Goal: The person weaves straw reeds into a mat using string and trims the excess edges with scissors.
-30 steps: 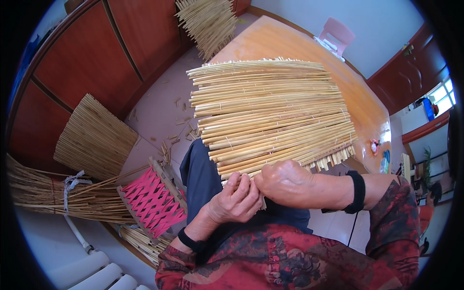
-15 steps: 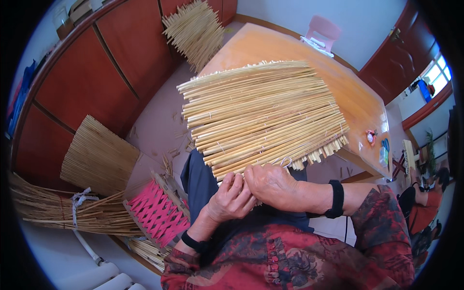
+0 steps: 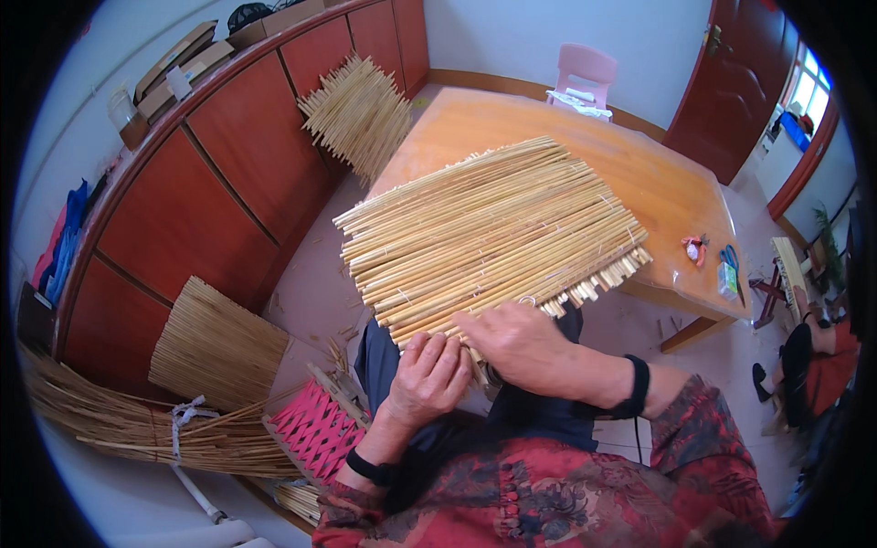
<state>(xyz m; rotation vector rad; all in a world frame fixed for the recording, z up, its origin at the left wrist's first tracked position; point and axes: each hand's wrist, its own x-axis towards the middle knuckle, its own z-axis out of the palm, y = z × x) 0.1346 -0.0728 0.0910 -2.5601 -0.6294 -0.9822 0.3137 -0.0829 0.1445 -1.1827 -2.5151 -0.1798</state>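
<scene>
From afar, I am watching the left hand (image 3: 426,376) gripping the mat (image 3: 493,239) spreading beyond the fingers, seemingly steadying its edge, the right hand (image 3: 523,343) curling alongside, its hold hidden.

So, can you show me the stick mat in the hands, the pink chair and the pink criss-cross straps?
Stick mat (image 3: 484,236): head view, on sticks near its middle.
Pink chair (image 3: 587,64): head view, on its backrest.
Pink criss-cross straps (image 3: 320,427): head view, middle of the strapping.
</scene>
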